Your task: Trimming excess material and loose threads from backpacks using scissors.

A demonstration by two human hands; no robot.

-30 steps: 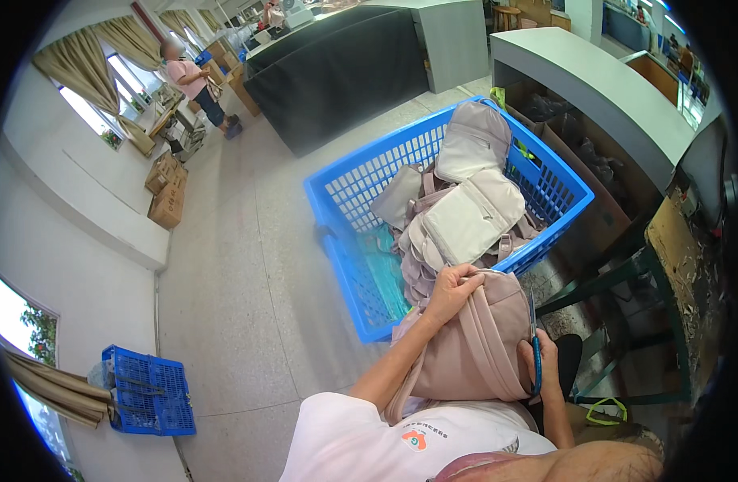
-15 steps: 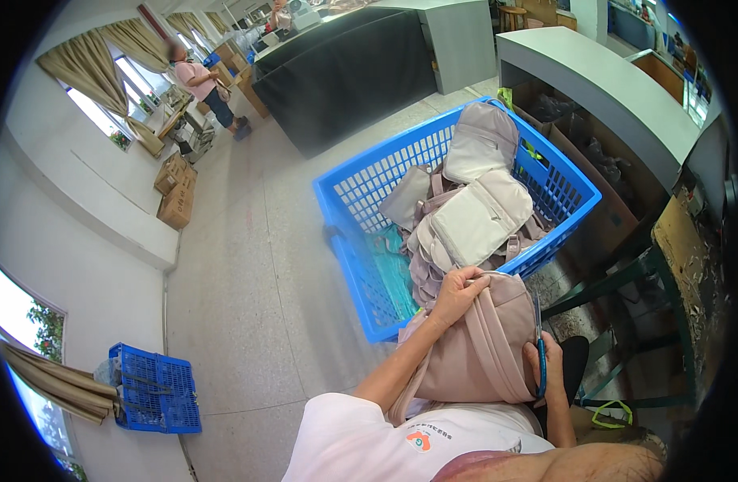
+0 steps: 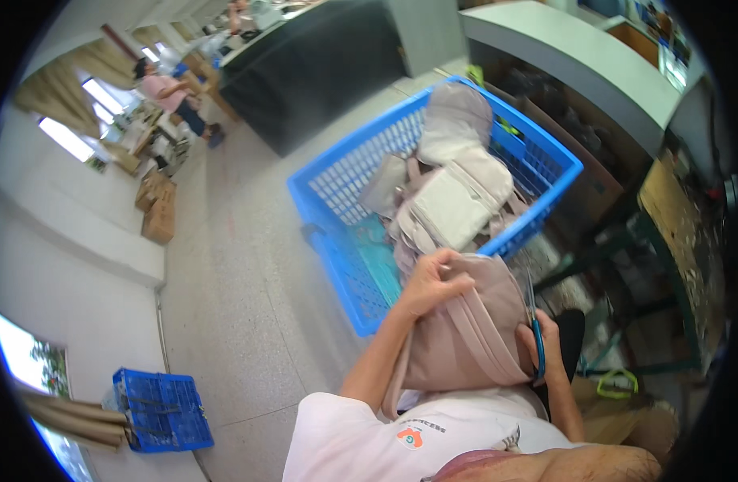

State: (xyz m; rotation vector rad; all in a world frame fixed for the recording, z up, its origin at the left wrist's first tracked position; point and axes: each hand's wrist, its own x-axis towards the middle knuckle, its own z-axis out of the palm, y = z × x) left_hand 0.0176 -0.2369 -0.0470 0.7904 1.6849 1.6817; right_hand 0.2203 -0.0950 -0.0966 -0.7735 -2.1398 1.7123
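A dusty-pink backpack (image 3: pixel 497 296) lies across my lap, its padded straps running down over it. My left hand (image 3: pixel 433 283) is closed on the bag's upper left edge, thumb along the fabric. At the bag's right side, my right hand (image 3: pixel 550 339) grips blue-handled scissors (image 3: pixel 538 347), their blades pointing up and away from me beside the fabric. Just beyond the bag stands a large blue plastic basket (image 3: pixel 330 277) holding several similar pink and pale backpacks (image 3: pixel 457 205).
A dark green frame with a worn wooden top (image 3: pixel 672 207) stands close on my right. Behind the basket are a pale-topped counter (image 3: pixel 574 60) and a black-fronted counter (image 3: pixel 329 72). Blue crates (image 3: pixel 164 410) sit by the left wall. A person in pink (image 3: pixel 172 95) stands far left.
The whole view has shifted a little, with the basket appearing farther left and higher. My left thumb sits more spread along the fabric; both hands keep their holds.
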